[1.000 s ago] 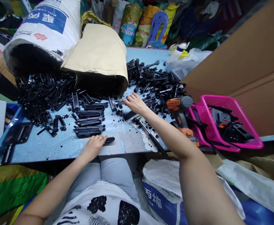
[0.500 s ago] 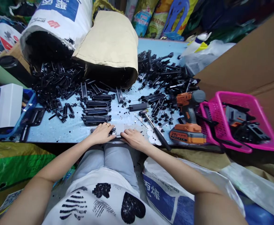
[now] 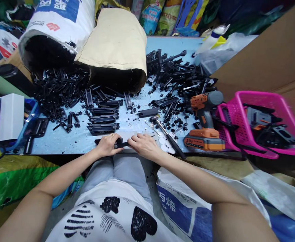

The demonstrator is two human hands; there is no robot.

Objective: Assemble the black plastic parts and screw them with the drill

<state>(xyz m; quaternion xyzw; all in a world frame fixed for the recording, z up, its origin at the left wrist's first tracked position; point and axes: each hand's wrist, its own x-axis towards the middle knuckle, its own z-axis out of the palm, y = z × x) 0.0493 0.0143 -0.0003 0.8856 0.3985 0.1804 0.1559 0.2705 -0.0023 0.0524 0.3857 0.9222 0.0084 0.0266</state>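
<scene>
At the near edge of the blue table (image 3: 69,139), my left hand (image 3: 109,145) is closed over a long black plastic part (image 3: 119,144) that lies flat on the table. My right hand (image 3: 143,145) meets it from the right, fingers curled and pinching the part's right end. Just beyond the hands lie three stacked black bars (image 3: 103,119). A single black bar (image 3: 149,112) and a hammer (image 3: 169,136) lie to the right of them.
Two sacks (image 3: 114,40) lie on their sides at the back, spilling heaps of black parts (image 3: 59,87). An orange cordless drill (image 3: 204,117) stands right of centre, next to a pink basket (image 3: 260,121). A white box (image 3: 7,116) sits at the left edge.
A second ago my right hand reached far out to the parts near the sack; it came back to the near edge and joined my left hand on the black part.
</scene>
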